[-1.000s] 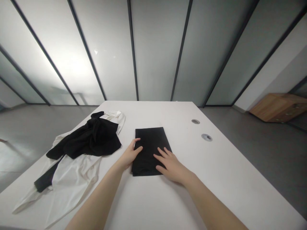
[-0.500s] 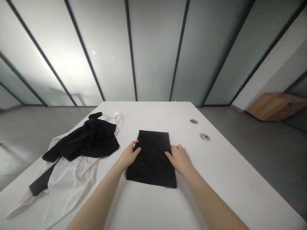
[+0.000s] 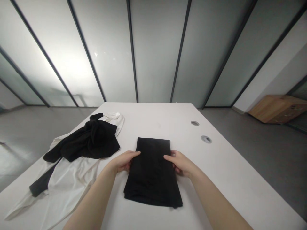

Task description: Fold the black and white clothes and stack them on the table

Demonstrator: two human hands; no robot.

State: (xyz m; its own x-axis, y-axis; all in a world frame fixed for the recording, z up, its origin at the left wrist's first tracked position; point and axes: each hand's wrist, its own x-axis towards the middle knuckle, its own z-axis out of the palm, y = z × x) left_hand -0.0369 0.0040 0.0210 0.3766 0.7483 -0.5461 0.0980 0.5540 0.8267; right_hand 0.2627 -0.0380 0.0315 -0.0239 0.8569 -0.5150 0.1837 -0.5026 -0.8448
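Observation:
A folded black garment (image 3: 153, 172) is in front of me, a neat rectangle with layered edges at its near end. My left hand (image 3: 124, 160) grips its left side, thumb on top and fingers curled underneath. On the right side my right hand (image 3: 179, 163) holds it the same way, with the thumb over the cloth. The far part looks raised a little off the table; the near end hangs close to the surface. What kind of garment it is cannot be made out.
A crumpled black garment (image 3: 96, 140) lies over white clothing (image 3: 72, 182) on the left of the white table (image 3: 230, 179). Two round grommets (image 3: 206, 139) are set in the table's right side. Frosted glass panels (image 3: 155, 51) stand beyond, and a wooden cabinet (image 3: 271, 110) is far right.
Both hands have closed on the sides of the folded black garment, fingers now underneath. The garment has come nearer to me and appears slightly lifted.

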